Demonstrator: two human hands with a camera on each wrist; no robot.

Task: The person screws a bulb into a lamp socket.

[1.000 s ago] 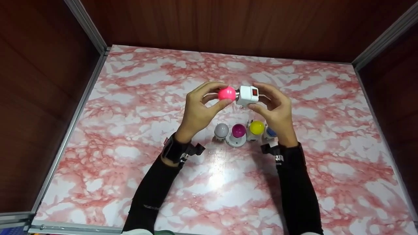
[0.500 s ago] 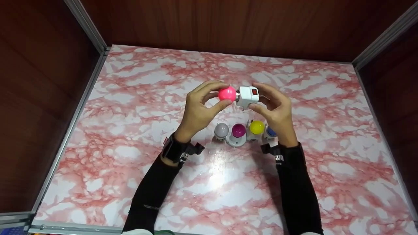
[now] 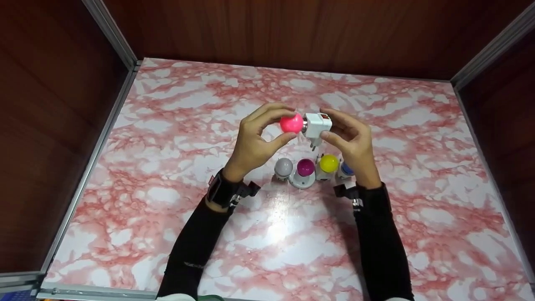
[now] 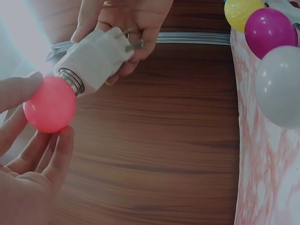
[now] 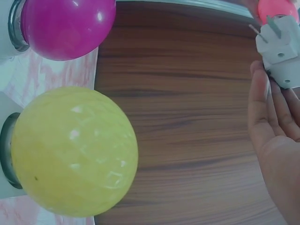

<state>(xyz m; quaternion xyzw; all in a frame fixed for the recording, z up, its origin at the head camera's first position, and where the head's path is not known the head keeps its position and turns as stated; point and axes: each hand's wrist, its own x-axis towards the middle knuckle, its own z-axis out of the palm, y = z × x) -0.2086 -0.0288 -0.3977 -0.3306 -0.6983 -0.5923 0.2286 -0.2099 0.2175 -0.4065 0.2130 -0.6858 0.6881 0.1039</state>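
Note:
Above the table, my left hand (image 3: 259,136) pinches a pink light bulb (image 3: 291,123) between thumb and fingers. Its metal screw base (image 4: 71,81) enters a white plug-in bulb holder (image 3: 316,126), with some thread showing in the left wrist view. My right hand (image 3: 353,140) grips that holder from the other side, thumb at the front. A red switch (image 3: 324,116) sits on the holder's upper face, and its metal plug pins (image 3: 312,146) point down toward me. The right wrist view shows the holder's underside (image 5: 283,61); the pink bulb is partly cut off there.
In a row nearer me stand a white bulb (image 3: 284,167), a magenta bulb (image 3: 306,167) on a round white base, a yellow bulb (image 3: 329,163) and a blue bulb (image 3: 346,169), partly behind my right wrist. Dark wooden panels (image 3: 284,33) wall the marbled table (image 3: 188,125).
The holder has turned so its switch tips up and away, and its plug pins have come into clear view below. The pink bulb has shifted slightly toward me; both hands stay nearly in place.

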